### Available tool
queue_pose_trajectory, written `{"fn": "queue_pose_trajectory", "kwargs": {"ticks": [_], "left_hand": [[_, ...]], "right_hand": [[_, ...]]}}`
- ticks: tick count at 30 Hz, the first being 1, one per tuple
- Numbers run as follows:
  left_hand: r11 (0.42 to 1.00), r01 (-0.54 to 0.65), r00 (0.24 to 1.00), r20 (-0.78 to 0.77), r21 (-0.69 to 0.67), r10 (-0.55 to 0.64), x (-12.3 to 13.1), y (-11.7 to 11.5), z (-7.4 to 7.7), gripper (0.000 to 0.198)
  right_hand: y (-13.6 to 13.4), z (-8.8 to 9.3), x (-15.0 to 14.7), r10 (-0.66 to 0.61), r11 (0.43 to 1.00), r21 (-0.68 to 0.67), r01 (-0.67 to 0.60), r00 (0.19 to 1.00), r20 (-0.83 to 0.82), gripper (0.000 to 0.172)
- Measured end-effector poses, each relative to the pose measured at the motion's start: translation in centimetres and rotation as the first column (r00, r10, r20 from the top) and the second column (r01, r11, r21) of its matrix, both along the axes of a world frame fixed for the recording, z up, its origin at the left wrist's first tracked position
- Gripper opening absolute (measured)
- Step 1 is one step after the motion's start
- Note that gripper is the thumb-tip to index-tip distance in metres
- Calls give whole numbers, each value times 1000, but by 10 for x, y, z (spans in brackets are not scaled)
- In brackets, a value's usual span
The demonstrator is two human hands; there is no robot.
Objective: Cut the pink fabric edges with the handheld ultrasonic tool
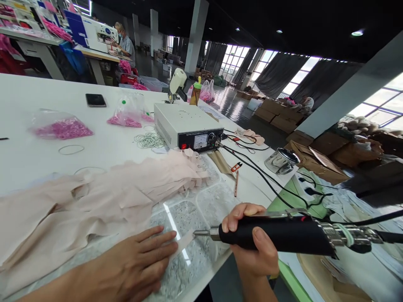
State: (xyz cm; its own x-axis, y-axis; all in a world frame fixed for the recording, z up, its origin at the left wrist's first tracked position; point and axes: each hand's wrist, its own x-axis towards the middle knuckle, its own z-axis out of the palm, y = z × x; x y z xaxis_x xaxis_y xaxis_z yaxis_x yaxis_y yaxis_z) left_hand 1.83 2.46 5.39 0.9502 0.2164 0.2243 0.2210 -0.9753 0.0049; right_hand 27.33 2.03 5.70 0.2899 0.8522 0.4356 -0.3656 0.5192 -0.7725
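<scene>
My right hand [252, 243] is wrapped around the thick black body of a corded ultrasonic cutter [280, 233]. Its narrow metal tip points left and meets the end of a thin pale pink fabric strip [186, 240]. Flat on the work surface lies my left hand [141, 260], fingers stretched out, with the fingertips at the strip's other end. Under both is a glossy, grey marbled sheet [176, 214]. Beyond my left hand spreads a long, rumpled heap of pale pink fabric [126, 188], cut into strips at its right end.
A grey power box [189, 121] with a meter stands behind the fabric. Black cables [261, 172] run across the right side to the cutter. Nearby are a pencil [236, 183], orange thread snips [236, 167], a glass jar [281, 161], bags of pink pieces [63, 128] and a phone [95, 100].
</scene>
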Motion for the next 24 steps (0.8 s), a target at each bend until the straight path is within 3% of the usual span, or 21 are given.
{"fn": "queue_pose_trajectory", "kwargs": {"ticks": [3,7,11,24], "left_hand": [[999,-16,1000,21,-36,17,1,-1,-2,5],[997,-33,989,140,-74,43,3,-2,-5,15],[993,-30,980,190,-116,52,3,-2,-5,10],[995,-37,994,100,-95,46,2,-2,-4,11]], "right_hand": [[0,-1,-4,16,1000,-8,-16,1000,4,15],[-1,0,-8,30,999,-12,-30,1000,-2,15],[-4,2,-13,77,997,4,-77,997,-5,16],[-4,0,-18,125,992,-6,-125,992,35,15]]}}
